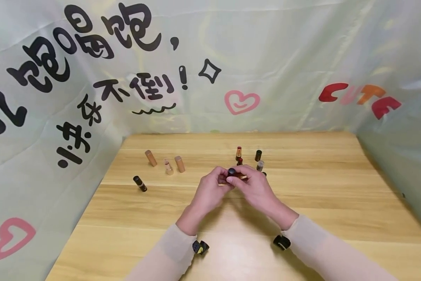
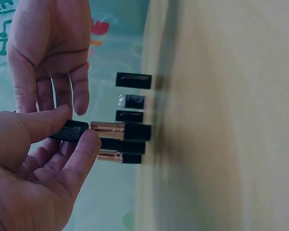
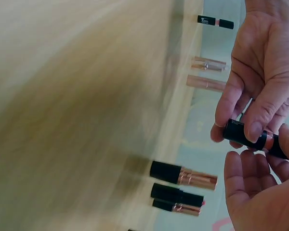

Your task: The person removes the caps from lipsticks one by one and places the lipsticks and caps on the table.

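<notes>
Pale sleeves reach in over the near side of the wooden worktop, with a small black gadget at each wrist. Both hands meet up in the air, above the middle of the worktop, and share one black lipstick with a shiny pinkish band. The left hand pinches its lower end between thumb and finger. The right hand has its thumb and a finger closed on the top end, and its other fingers hang loose.

Just past the hands, toward the back edge, stand two red-tipped lipsticks, a black cap and a grey and black tube. Toward the back left corner stand two tan tubes, with a small pinkish lipstick between them. One banded black tube stands near the left edge.
</notes>
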Demonstrator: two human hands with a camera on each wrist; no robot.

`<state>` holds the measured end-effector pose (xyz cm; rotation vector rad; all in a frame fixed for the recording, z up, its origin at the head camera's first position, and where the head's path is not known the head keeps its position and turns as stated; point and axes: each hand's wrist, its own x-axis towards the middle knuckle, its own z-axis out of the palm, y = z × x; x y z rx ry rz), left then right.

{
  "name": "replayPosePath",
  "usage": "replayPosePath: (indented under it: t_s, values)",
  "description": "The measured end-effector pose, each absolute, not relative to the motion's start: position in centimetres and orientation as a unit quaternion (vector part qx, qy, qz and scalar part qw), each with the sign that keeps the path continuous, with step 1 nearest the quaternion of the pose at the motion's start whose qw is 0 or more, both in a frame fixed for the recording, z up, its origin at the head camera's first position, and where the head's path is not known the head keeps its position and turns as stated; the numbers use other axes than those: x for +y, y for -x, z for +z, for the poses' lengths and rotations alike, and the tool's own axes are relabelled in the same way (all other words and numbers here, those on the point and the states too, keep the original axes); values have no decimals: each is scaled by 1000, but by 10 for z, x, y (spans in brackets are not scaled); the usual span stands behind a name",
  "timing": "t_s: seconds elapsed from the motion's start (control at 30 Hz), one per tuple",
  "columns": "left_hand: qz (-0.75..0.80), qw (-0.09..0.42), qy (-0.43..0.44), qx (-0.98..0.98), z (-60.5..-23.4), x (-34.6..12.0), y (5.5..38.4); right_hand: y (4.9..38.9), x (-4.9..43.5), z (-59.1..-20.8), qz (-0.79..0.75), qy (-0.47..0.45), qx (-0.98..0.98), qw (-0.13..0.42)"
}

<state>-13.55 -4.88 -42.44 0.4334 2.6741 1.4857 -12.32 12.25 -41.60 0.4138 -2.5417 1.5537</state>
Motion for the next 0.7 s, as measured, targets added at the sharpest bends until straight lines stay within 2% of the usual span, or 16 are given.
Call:
replayPosePath:
  t_s: [0.27,0.7]
  values:
    - [477,53,-150,864,-433,-36,135,118,139,-425,509,-111,-852,52]
    - [452,55,-157,876,-437,-24,130,112,148,-428,485,-75,-870,40]
